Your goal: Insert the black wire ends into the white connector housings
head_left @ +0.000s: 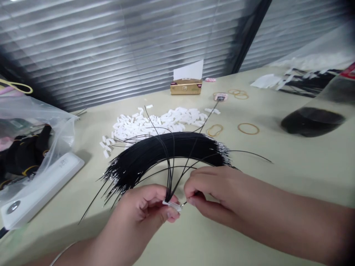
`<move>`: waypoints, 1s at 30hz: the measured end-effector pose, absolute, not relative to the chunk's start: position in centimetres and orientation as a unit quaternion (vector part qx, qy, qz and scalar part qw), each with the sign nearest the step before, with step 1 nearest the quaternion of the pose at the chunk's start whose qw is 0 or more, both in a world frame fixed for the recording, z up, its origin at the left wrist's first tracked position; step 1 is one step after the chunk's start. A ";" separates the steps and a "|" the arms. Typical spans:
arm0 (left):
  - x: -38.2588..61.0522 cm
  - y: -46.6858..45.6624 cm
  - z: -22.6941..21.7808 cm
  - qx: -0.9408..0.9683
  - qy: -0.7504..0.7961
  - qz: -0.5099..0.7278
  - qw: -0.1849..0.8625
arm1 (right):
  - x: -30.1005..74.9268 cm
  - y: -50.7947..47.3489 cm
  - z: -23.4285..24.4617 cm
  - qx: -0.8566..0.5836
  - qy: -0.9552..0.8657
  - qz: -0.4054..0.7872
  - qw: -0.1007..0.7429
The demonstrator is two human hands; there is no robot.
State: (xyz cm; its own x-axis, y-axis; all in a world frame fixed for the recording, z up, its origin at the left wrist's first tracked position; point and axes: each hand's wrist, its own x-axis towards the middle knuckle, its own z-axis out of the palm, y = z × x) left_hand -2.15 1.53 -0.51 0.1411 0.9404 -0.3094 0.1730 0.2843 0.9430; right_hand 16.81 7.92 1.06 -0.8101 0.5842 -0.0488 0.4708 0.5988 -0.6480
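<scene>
A white connector is pinched firmly by the closed fingers of the left hand, which steady it; a wire tip is pinched just beside the connector by the right hand. A black wire bundle arcs behind the connector (its strands fanned apart, seemingly to keep them separate).

Connector half hidden (wire ends unclear)
</scene>
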 end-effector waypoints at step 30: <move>-2.8 1.7 2.0 0.481 0.510 0.468 0.538 | 15.6 10.6 1.6 -0.223 -0.880 0.386 0.166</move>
